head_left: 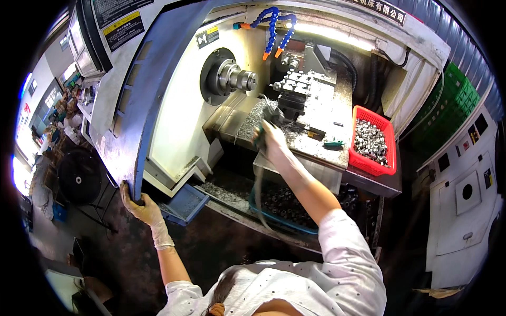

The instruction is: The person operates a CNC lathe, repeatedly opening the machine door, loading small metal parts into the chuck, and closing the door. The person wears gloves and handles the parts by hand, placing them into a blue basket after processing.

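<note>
My left hand [143, 211], in a pale glove, is closed round the lower edge of the lathe's blue sliding door [138, 126]. Inside the machine, my gloved right hand [276, 141] grips a dark green air gun [260, 138], partly hidden by the fingers. A pale hose [258, 189] hangs from it toward the chip tray. Just beyond this hand is the tool slide [321, 113], strewn with metal chips and carrying tool holders [292, 84]. Left of the slide, the spindle chuck [234, 78] sticks out from the white wall.
A red basket [391, 145] full of small metal parts stands right of the slide. Blue coolant hoses [273, 31] hang above. Below lie a blue-rimmed tray [284, 224] with dark parts and a blue open box [185, 204]. Green crates [445, 108] and a white cabinet [461, 210] stand right.
</note>
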A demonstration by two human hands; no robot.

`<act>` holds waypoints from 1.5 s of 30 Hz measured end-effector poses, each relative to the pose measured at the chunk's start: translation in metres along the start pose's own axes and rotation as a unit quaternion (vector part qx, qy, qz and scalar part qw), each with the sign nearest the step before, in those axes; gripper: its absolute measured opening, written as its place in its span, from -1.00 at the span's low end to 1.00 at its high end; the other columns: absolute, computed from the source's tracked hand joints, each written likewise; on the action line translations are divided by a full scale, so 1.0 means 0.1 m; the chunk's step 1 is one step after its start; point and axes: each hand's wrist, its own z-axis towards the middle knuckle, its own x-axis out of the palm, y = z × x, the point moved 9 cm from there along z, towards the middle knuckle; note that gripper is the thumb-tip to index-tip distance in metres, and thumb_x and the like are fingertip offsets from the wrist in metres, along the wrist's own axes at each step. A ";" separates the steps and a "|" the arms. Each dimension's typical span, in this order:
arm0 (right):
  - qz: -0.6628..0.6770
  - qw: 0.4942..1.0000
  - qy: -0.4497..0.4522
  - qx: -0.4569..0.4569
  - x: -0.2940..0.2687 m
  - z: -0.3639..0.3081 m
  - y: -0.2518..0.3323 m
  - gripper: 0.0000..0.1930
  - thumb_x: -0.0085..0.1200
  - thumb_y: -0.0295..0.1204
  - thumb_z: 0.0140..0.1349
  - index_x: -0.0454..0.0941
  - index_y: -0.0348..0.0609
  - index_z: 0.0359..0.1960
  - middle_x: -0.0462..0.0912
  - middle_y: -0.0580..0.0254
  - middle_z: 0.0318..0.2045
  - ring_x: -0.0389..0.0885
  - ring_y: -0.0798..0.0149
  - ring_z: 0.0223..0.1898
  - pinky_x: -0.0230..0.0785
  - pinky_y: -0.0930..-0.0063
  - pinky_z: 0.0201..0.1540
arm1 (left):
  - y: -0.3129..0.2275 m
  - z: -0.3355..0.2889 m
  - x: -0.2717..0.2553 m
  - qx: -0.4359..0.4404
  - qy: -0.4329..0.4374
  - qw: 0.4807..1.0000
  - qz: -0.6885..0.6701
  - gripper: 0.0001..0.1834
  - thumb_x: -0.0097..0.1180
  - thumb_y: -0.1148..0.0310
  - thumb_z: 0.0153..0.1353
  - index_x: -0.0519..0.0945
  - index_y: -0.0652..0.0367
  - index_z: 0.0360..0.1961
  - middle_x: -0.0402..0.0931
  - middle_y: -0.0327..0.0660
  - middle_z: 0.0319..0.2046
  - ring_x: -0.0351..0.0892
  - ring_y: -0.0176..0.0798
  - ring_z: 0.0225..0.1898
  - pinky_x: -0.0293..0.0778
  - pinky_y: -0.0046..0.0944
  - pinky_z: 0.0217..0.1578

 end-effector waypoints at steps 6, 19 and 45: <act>0.000 0.982 -0.112 -0.149 0.34 0.71 -0.15 -0.89 -0.19 -0.44 -0.03 0.19 -0.18 -0.57 0.22 0.33 -0.82 0.20 0.41 -0.84 0.13 0.59 -0.83 | 0.11 -0.03 -0.08 0.007 0.003 1.000 0.027 -0.50 -0.26 0.70 -0.31 0.20 0.28 -0.18 0.20 -0.11 -0.16 0.16 -0.13 -0.10 0.05 -0.25 -0.08; 0.035 0.984 -0.089 -0.149 0.32 0.86 -0.23 -0.90 -0.20 -0.48 -0.05 0.16 -0.18 -0.59 0.23 0.29 -0.79 0.19 0.41 -0.84 0.11 0.57 -0.84 | 0.09 0.00 -0.09 -0.001 0.000 1.000 0.023 -0.52 -0.25 0.71 -0.27 0.21 0.27 -0.18 0.21 -0.10 -0.17 0.16 -0.15 -0.10 0.04 -0.27 -0.07; 0.068 0.993 0.007 -0.097 0.21 0.43 0.32 -0.88 -0.20 -0.46 -0.07 0.29 -0.26 -0.63 0.35 0.18 -0.75 0.31 0.35 -0.73 0.24 0.53 -0.66 | -0.01 0.02 0.05 -0.006 -0.005 1.000 0.027 -0.52 -0.25 0.70 -0.28 0.21 0.29 -0.18 0.23 -0.09 -0.19 0.19 -0.14 -0.12 0.06 -0.27 -0.09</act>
